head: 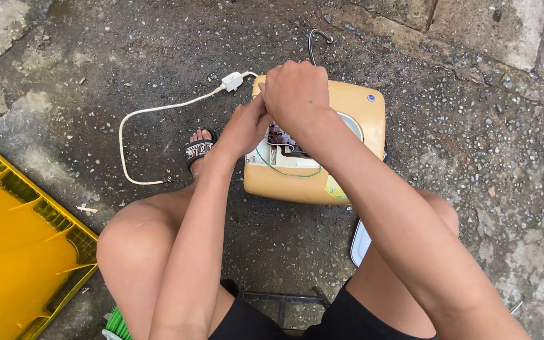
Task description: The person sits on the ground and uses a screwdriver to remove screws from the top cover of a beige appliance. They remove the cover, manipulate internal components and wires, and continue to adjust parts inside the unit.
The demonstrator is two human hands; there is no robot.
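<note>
Two bare hands work over a cream-yellow appliance casing (354, 116) lying on rough concrete ground (461, 145), dead centre, just past the knees; right hand (296, 94) balled into a fist at the casing's 11 o'clock corner, knuckles up, wrapped round something I cannot make out; left hand (245, 129) at the casing's 9 o'clock edge, fingers curled in toward the opening, touching the right hand; whether it pinches anything, cannot tell. Casing face is already open; dark wiring and terminals (279, 135) exposed inside on a white plate, thin green wire (288, 174) looping out along the lower edge; inner parts look still seated, so I'd judge the opening-up done and the work inside still underway. White power cord (135, 113) curves off to 9 o'clock, its white plug block (232, 80) at 11 o'clock of the casing; bent metal hook (315, 39) at 12 o'clock. Sandalled foot (199, 148) just left of the casing; yellow plastic crate (26, 245) at frame 8 o'clock; white flat piece (360, 242) on the ground at 5 o'clock of the casing, partly behind the right leg.
</note>
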